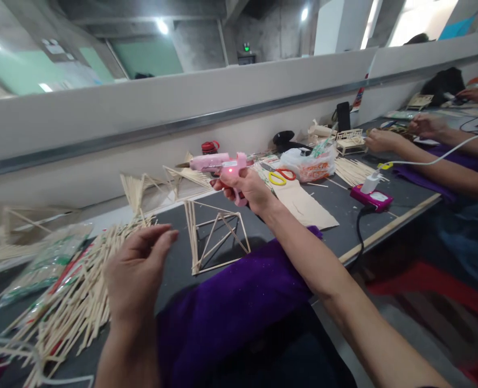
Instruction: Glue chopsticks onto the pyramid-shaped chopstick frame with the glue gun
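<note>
My right hand [253, 188] grips a pink glue gun [212, 163], held above the table with its nozzle toward the left and a small red light lit on its body. My left hand [137, 264] is raised at the left with thumb and fingers drawn together; whatever may be between the fingertips is hidden. Between and below the hands, a frame of thin wooden sticks [219, 267] stands on the dark tabletop. Loose wooden sticks [87, 285] lie in a large heap beside my left hand. A purple cloth [239, 302] lies along the table edge in front of me.
Scissors [278, 177], a piece of brown paper [307, 205] and a plastic bag [309, 164] lie to the right. A magenta power socket [371, 198] with cords sits near the table edge. A co-worker's hands [386, 141] are farther right. A low wall [141, 121] runs behind.
</note>
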A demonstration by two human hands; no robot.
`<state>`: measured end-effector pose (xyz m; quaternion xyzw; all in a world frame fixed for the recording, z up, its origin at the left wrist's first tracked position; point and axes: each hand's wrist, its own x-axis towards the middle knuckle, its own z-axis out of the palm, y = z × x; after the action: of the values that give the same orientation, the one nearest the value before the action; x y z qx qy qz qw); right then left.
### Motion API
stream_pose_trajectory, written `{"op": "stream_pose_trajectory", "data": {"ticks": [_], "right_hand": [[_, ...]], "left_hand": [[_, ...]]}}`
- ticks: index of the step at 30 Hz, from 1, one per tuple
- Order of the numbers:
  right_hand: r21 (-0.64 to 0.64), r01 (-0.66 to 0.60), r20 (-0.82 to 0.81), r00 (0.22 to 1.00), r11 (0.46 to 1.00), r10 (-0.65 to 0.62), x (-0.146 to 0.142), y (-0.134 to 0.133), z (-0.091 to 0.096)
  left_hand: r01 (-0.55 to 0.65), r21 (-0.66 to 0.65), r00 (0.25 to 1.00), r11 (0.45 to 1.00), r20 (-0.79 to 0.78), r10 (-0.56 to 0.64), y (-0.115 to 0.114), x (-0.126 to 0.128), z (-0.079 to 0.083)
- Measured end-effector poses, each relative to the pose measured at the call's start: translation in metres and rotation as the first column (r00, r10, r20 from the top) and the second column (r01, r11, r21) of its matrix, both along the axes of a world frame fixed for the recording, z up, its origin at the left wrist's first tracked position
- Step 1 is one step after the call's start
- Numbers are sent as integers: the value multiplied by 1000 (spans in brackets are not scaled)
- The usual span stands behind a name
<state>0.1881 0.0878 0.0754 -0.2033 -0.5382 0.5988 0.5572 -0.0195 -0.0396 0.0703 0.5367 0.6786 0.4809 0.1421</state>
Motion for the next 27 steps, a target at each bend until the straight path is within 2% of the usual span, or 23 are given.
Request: {"op": "stream_pose_trajectory", "data": {"ticks": [1, 2, 5, 8, 10, 13, 17, 20, 23, 27], "right_hand": [[20, -32, 13, 999, 999, 32, -4, -11, 5], [45, -71, 21, 997, 996, 70, -9, -23, 8], [74, -169, 53, 985, 983, 165, -18, -58, 11], [-9, -131, 82, 988, 991, 131, -19, -78, 5], [-6, -83, 74, 994, 997, 83, -17, -78, -2], [-4, -43, 96, 994, 999, 44, -13, -70, -12], [19, 63, 151, 986, 998, -65, -7, -69, -17], [12, 100, 181, 978, 995, -100, -5, -74, -17], [7, 123, 216, 969, 992, -121, -5, -76, -19], [96, 165, 229, 956, 982, -183, -4, -75, -25]], "left_hand": [[63, 55, 995, 996, 73, -67, -3, 11, 0], [166, 15, 977, 986, 133, -167, -5, 23, -1], [299, 5, 901, 954, 329, -284, -9, 55, -7], [448, 4, 799, 894, 447, -402, -6, 74, -13], [508, 98, 709, 856, 517, -480, 2, 79, -17], [526, 178, 645, 831, 554, -527, 16, 80, -26], [619, 180, 582, 765, 548, -600, 29, 82, -41], [609, 202, 571, 767, 561, -600, 32, 86, -50], [577, 258, 526, 775, 608, -594, 31, 89, -56], [572, 279, 487, 771, 642, -593, 29, 90, -62]]}}
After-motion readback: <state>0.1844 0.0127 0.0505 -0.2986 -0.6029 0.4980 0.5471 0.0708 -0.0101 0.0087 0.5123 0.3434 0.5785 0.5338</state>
